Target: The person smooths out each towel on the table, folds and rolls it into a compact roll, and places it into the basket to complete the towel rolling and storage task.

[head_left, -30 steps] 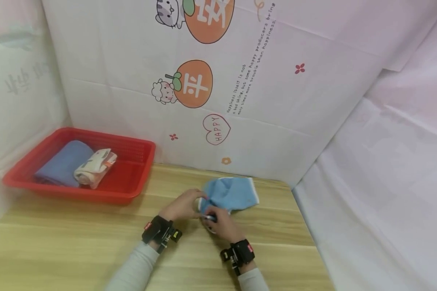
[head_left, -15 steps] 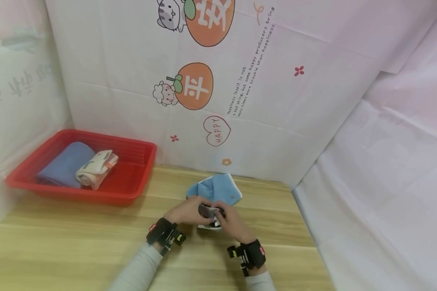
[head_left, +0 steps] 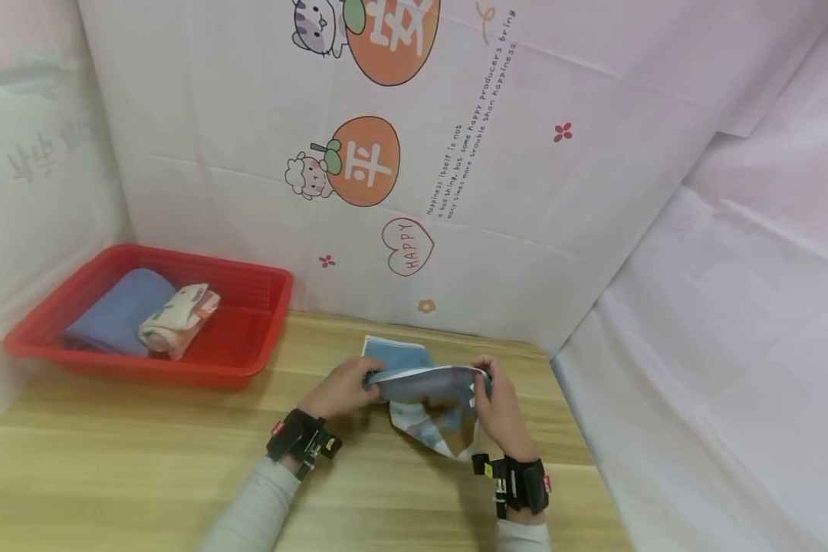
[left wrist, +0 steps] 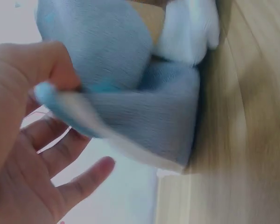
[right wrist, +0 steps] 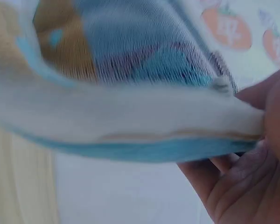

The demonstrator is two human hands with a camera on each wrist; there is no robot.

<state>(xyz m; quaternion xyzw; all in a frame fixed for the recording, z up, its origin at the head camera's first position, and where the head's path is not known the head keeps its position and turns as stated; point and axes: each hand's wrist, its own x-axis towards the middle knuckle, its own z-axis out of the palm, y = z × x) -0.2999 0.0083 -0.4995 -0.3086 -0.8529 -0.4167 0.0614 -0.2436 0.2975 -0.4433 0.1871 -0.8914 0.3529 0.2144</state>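
Note:
A small blue towel (head_left: 431, 377) with white edging and a patch of brown, white and light blue pattern is stretched between both hands, just above the wooden table. My left hand (head_left: 345, 387) pinches its left end; in the left wrist view, the thumb and forefinger of that hand (left wrist: 46, 121) hold the towel edge while the other fingers spread loosely. At the other end, my right hand (head_left: 502, 402) pinches a corner. The right wrist view shows the towel's white hem (right wrist: 144, 112) running into the right hand's grip (right wrist: 252, 168). Part of the towel sags down towards the table.
A red plastic basket (head_left: 269, 337) stands at the back left of the wooden table (head_left: 179, 468). Inside it lie a rolled blue cloth (head_left: 124, 310) and a rolled patterned cloth (head_left: 179, 318). White printed sheets (head_left: 524, 268) enclose the back and sides.
The towel, bunched between close hands earlier, is now spread out. My right hand has moved right, away from the left, pulling the edge out. The basket has not moved.

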